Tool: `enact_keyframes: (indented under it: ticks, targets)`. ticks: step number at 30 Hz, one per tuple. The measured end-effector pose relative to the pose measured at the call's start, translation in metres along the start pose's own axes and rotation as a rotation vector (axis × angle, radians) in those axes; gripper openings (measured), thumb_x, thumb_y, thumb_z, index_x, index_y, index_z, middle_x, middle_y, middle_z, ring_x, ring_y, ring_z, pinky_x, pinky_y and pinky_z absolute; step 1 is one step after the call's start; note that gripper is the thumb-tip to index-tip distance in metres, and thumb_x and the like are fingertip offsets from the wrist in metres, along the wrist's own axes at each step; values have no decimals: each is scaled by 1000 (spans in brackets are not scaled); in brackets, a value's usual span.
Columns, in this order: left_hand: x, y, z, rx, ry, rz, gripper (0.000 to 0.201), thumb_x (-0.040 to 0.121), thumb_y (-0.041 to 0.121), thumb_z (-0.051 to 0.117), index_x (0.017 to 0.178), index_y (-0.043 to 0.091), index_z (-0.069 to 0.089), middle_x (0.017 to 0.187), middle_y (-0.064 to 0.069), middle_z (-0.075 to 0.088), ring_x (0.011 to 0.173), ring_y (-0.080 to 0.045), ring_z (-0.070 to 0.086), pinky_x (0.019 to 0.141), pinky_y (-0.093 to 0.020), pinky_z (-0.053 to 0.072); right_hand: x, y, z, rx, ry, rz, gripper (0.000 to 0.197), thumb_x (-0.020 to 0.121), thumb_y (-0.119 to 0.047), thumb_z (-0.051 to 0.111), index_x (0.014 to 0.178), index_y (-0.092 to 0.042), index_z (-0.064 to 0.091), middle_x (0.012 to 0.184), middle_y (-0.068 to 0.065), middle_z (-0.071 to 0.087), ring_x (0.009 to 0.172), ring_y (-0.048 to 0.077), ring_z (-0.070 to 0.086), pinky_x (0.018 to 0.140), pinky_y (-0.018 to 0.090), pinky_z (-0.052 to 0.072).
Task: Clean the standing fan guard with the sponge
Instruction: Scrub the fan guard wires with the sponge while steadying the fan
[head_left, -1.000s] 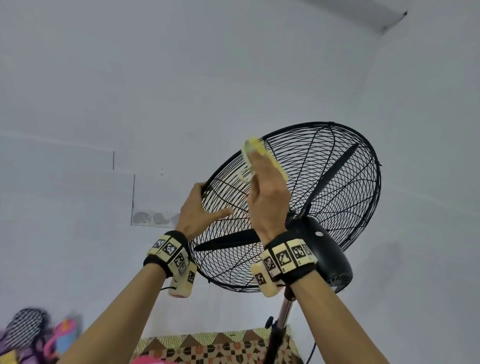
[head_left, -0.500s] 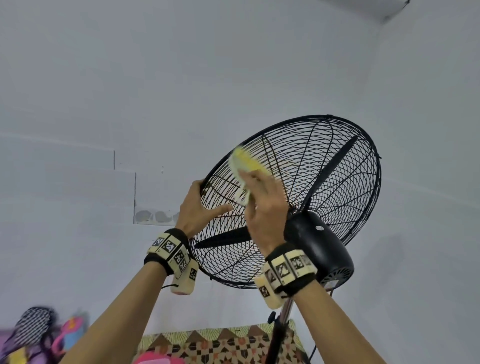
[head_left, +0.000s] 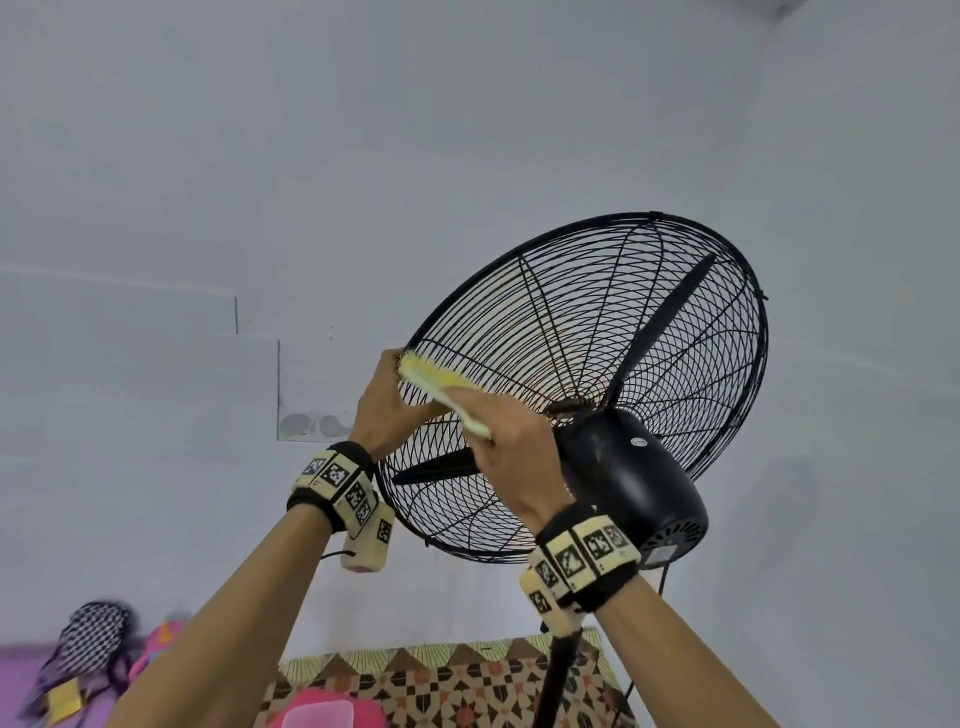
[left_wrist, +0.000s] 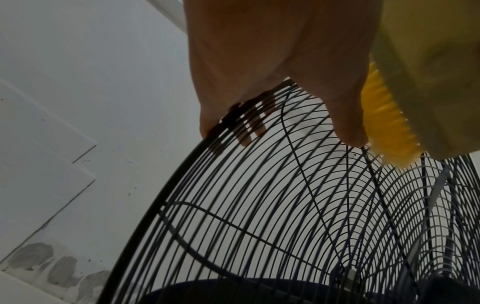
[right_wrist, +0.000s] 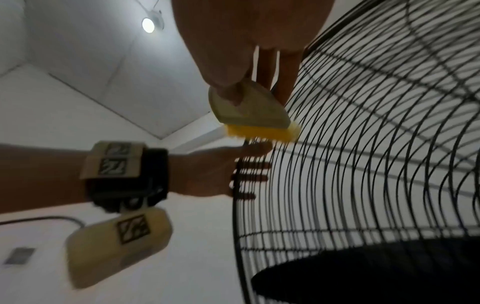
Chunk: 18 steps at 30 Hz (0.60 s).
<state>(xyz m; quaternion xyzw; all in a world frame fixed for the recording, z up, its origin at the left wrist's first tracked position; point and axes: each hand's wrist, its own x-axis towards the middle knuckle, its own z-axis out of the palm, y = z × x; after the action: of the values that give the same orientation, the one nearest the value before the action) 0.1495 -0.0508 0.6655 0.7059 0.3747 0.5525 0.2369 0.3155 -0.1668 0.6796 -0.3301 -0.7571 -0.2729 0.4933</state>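
The left hand grips the rim of the guard at its left edge. In the left wrist view its fingers curl over the rim and show through the wires on the far side, while the thumb lies on the near side, so the rim is clamped between them.

The right hand holds the sponge, a pale yellow pad with a brighter bristly face. In the right wrist view the thumb presses on the pad's pale back and the other fingers run along its far side, so the fingers are closed on the sponge. The bristly face rests against the guard's wires just inside the rim. The sponge's tip lies just beside the left thumb, near or touching it; which cannot be told.

Beyond the right fingers, inside the guard, a black blade points up and right, and another blade points left beneath the right hand. The black motor sits just right of the right wrist, with the pole below it. Both wrists wear black bands with patterned tags.

Below the arms lies a patterned mat with a pink thing on it. A white wall stands behind the fan.
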Motion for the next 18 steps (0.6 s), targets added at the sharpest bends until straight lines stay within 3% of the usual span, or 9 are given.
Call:
enact_keyframes:
  ticks: [2, 6, 8, 10, 13, 16, 18]
  targets:
    - [-2, 2, -1, 5, -8, 5, 88, 73, 48, 92, 139, 19, 41, 131, 3, 60, 119, -17, 58, 104, -39, 48, 0, 2, -2, 56, 34, 35, 34, 94, -9, 64, 128, -9, 70, 121, 7, 75, 106, 22, 72, 83, 46, 63]
    - [-4, 4, -2, -1, 0, 2, 99, 68, 62, 88, 144, 22, 40, 141, 5, 56, 127, -13, 54, 103, -32, 42, 22, 26, -21, -7, 413, 221, 35, 95, -5, 69, 130, -6, 69, 126, 9, 72, 115, 23, 69, 89, 44, 61]
    - [-3, 3, -1, -5, 5, 1, 100, 67, 63, 87, 145, 21, 40, 142, 4, 56, 129, -15, 54, 104, -33, 42, 25, 25, -25, -74, 361, 227, 39, 95, -4, 64, 134, -8, 67, 128, 7, 71, 119, 23, 68, 94, 44, 60]
    - [-4, 4, 0, 0, 10, -2, 102, 66, 64, 87, 144, 20, 40, 142, 2, 56, 128, -17, 55, 107, -37, 44, 16, 11, -22, -122, 160, 134, 42, 95, -6, 57, 136, -12, 66, 128, 5, 72, 116, 22, 69, 97, 41, 59]
    - [-4, 2, -1, -9, 8, -5, 101, 64, 67, 89, 141, 21, 42, 138, 2, 60, 125, -18, 58, 109, -45, 48, 0, -3, -14, -52, -31, 17, 46, 89, 4, 70, 132, -12, 68, 128, 3, 72, 112, 19, 71, 90, 40, 62]
    - [-6, 4, -2, 2, 4, -4, 104, 64, 70, 87, 142, 21, 41, 138, 2, 59, 125, -17, 56, 107, -41, 47, 4, 0, -21, 22, 166, 141, 49, 89, 7, 72, 132, -14, 68, 130, -6, 67, 112, 10, 69, 92, 28, 60]
    - [-8, 7, -2, 2, 9, 0, 102, 65, 64, 86, 144, 19, 40, 140, 2, 57, 127, -17, 55, 105, -36, 44, 9, 12, -29, 18, 342, 261, 48, 91, 5, 70, 135, -15, 66, 132, -3, 67, 116, 12, 68, 95, 23, 58]
